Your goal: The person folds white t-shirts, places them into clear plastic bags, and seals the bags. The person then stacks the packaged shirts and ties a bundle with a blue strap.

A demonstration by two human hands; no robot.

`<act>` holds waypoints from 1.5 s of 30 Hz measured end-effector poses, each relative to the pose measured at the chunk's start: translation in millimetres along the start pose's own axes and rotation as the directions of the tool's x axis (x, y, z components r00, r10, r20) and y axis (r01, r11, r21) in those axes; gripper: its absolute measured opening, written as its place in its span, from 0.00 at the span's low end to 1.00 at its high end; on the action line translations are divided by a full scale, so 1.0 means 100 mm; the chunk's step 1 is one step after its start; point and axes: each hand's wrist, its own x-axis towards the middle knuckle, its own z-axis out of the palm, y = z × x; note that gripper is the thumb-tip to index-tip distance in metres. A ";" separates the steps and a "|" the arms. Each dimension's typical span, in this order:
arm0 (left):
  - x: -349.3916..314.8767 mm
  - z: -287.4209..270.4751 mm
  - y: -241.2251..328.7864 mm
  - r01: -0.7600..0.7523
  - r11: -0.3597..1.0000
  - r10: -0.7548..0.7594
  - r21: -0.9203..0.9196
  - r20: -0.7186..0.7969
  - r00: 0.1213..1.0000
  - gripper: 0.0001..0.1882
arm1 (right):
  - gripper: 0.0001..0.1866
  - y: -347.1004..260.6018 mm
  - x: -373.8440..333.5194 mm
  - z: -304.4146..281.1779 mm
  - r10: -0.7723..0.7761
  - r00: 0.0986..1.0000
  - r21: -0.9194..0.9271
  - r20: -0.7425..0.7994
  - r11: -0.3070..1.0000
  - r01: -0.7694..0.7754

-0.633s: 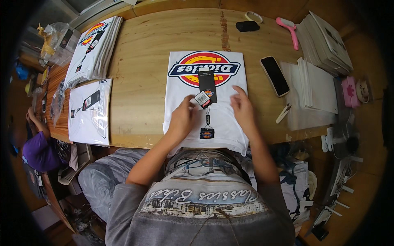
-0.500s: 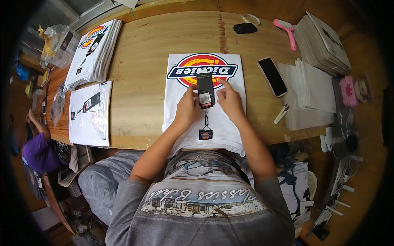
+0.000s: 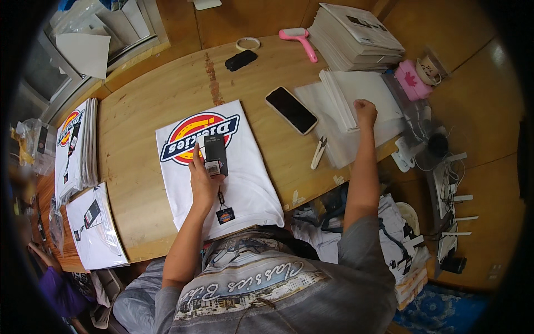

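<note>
A folded white T-shirt (image 3: 250, 178) with a large red, yellow and navy print lies on the table in front of me. A black hang tag (image 3: 216, 149) rests over the print, joined by a cord to a small black square tag (image 3: 225, 216). My left hand (image 3: 202, 182) lies on the shirt at the hang tag's left side, index finger stretched out. Off to the right, my right hand (image 3: 365, 113) is over the white sheets (image 3: 337, 100) with its fingers curled in. Whether it grips a sheet is hidden.
Folded shirts (image 3: 83, 150) are stacked at the left, behind a bagged shirt (image 3: 95, 225). A phone (image 3: 291, 110), thread snips (image 3: 319, 152) and clear plastic bags (image 3: 337, 151) lie right of the shirt. Farther back are a pink lint roller (image 3: 303, 42) and a tall stack (image 3: 345, 42).
My right hand has left the hang tag and moved right to the white sheets. My left hand stays by the tag. The whole view has swung to the right.
</note>
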 end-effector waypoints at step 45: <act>0.35 -0.42 -0.48 0.011 1.000 -0.009 -0.029 0.043 0.999 0.13 | 0.07 -1.59 -2.41 1.10 -0.917 -0.041 0.329 0.398 0.100 0.939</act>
